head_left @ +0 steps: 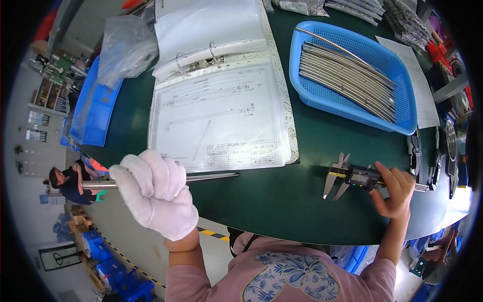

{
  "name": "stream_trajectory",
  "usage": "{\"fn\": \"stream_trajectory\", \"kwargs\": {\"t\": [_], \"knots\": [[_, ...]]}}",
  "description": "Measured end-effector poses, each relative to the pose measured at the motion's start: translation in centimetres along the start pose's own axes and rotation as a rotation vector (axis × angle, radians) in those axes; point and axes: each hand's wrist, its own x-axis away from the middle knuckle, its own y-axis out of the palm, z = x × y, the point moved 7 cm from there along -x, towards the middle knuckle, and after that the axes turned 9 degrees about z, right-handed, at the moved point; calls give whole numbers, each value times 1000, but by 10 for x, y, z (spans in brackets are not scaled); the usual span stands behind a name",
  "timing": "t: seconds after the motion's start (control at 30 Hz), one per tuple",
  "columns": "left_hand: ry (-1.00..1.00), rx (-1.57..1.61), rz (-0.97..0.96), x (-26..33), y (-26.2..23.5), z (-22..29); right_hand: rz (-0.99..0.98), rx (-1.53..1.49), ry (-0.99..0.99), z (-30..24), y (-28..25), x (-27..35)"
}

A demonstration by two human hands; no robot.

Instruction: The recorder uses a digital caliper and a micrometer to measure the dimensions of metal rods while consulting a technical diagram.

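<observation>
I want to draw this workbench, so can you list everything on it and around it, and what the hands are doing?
table: one, dark green, fills the middle.
ring binder: one, white, open, far centre of the table.
drawing sheet: one, white, in a clear sleeve, lying on the binder.
basket: one, blue plastic mesh, far right.
metal rods in basket: many, silver, slightly curved.
paper sheet: one, white, right of the basket.
crate: one, blue, at the table's left edge.
plastic bag: one, clear, above the crate.
digital caliper: one, silver and black, near right.
left hand: white glove, grips a silver metal rod.
right hand: bare, fingers on the caliper.
</observation>
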Motion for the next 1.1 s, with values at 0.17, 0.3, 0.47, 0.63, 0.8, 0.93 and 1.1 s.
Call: {"fn": "stream_trajectory", "kwargs": {"t": [0.17, 0.3, 0.47, 0.63, 0.8, 0.93, 1.1], "knots": [[-70, -118, 41, 9, -4, -17, -8, -13, -2, -2, 0, 1], [-123, -739, -317, 20, -6, -58, -12, -28, -16, -7, 3, 1], [-83, -972, -500, 33, -15, -80, -39, -16, -31, -10, 7, 3], [-86, -858, -335, 36, -22, -82, -43, -19, -43, -11, 7, 2], [-700, -531, -107, 50, -9, -110, -38, -34, -54, -9, 7, 3], [-894, -284, -105, 57, 0, -126, 11, -48, -76, -13, 3, -1], [-830, -232, -193, 48, 33, -139, 88, -14, -27, -3, -8, 12]]}}
